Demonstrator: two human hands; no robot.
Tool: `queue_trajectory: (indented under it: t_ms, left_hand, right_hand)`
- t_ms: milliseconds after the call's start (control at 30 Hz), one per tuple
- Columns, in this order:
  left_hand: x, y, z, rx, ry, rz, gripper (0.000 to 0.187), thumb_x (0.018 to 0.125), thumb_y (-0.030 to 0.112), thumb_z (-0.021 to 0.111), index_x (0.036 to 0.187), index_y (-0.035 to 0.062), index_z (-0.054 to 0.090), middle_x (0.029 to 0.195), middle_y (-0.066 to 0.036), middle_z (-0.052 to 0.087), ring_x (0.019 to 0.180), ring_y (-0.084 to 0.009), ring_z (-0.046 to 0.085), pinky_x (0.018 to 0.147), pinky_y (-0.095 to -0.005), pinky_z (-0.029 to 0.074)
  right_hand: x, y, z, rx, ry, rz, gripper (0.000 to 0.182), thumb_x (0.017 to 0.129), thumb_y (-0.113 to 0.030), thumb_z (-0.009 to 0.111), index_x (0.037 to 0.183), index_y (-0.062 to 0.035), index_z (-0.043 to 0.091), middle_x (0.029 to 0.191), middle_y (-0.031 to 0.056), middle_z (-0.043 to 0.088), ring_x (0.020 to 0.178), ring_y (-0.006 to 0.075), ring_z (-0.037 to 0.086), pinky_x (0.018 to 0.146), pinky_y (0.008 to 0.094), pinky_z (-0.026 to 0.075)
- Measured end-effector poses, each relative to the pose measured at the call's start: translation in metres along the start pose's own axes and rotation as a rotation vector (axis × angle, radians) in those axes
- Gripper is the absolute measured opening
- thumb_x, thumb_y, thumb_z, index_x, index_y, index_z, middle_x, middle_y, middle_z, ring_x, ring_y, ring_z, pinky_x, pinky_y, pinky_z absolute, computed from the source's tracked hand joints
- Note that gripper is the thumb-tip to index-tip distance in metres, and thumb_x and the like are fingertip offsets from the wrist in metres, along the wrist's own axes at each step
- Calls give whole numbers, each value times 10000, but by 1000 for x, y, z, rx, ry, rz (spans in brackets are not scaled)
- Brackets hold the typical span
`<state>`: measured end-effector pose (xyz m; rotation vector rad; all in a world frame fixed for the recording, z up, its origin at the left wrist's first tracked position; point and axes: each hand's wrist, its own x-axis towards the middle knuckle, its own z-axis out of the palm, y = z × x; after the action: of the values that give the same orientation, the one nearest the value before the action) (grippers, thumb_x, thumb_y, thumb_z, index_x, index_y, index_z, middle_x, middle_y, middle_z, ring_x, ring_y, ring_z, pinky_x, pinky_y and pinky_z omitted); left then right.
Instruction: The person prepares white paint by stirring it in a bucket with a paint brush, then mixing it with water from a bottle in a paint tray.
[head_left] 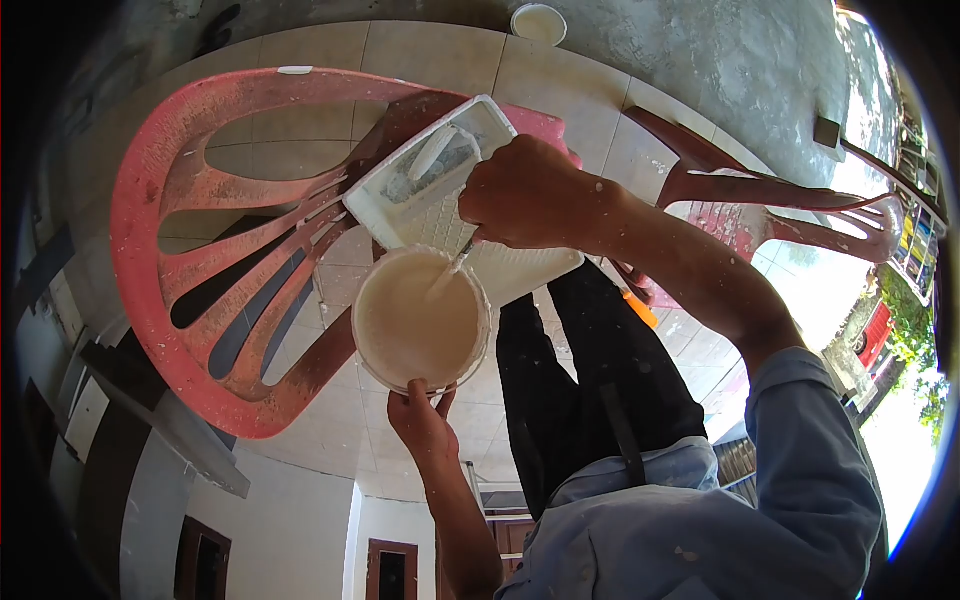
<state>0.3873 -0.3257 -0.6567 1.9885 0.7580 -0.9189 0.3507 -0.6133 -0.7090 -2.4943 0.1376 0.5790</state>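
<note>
A round white bucket (415, 320) of creamy, pale liquid is tilted toward the camera. My left hand (424, 428) grips its lower rim, thumb over the edge. Above the bucket's right side, my right hand (525, 195) is closed around a thin stick (452, 268), whose lower end dips into the liquid. Behind the bucket lies a white paint tray (400, 190) with a ribbed surface, resting on a red plastic chair (190, 250). A white roller (435, 152) lies in the tray's upper part.
A second red chair (740, 225) stands on the right. Another white bucket (539, 24) of pale liquid sits at the top, by the grey wall (700, 60). The floor is tiled. An orange object (640, 308) shows beside my dark-trousered leg.
</note>
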Motion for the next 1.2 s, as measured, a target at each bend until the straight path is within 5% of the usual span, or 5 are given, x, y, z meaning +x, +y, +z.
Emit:
queue_trajectory:
  t_ms: [367, 700, 833, 1033, 1200]
  left_hand:
    - [9, 5, 5, 21, -55, 12, 470, 885, 169, 537, 1293, -49, 451, 1207, -153, 539, 1048, -237, 607, 857, -375, 578]
    - [6, 13, 17, 23, -30, 42, 389, 888, 104, 508, 1205, -120, 481, 1101, -172, 541, 960, -213, 597, 782, -348, 637]
    - [6, 14, 19, 39, -42, 25, 416, 893, 117, 508, 1249, -92, 458, 1162, -173, 537, 1030, -239, 605, 825, -366, 609]
    - [5, 11, 17, 59, -41, 2, 436, 888, 115, 503, 1277, -74, 442, 1187, -180, 534, 1054, -251, 610, 845, -375, 597]
    - [1, 1, 7, 23, -9, 24, 374, 886, 85, 486, 1205, -110, 483, 1147, -188, 549, 994, -248, 623, 759, -356, 640]
  right_hand:
    - [2, 5, -2, 0, 17, 7, 238, 818, -348, 699, 768, -115, 688, 773, 53, 674, 823, 277, 679, 713, 422, 529]
    - [-5, 11, 11, -16, -52, 79, 174, 825, -310, 705, 820, -136, 707, 768, 10, 674, 902, 224, 658, 782, 392, 478]
    - [-22, 1, 7, -241, -90, 77, 223, 831, -321, 707, 963, -143, 688, 849, -7, 668, 980, 198, 619, 842, 385, 432]
    - [-39, -35, 20, -166, -132, 17, 627, 832, -372, 702, 1381, -175, 471, 1105, 76, 590, 943, 211, 629, 802, 360, 442]
    - [-48, -62, 29, -142, -26, -47, 573, 817, -278, 694, 1323, -103, 489, 1044, 101, 582, 786, 221, 669, 643, 334, 501]
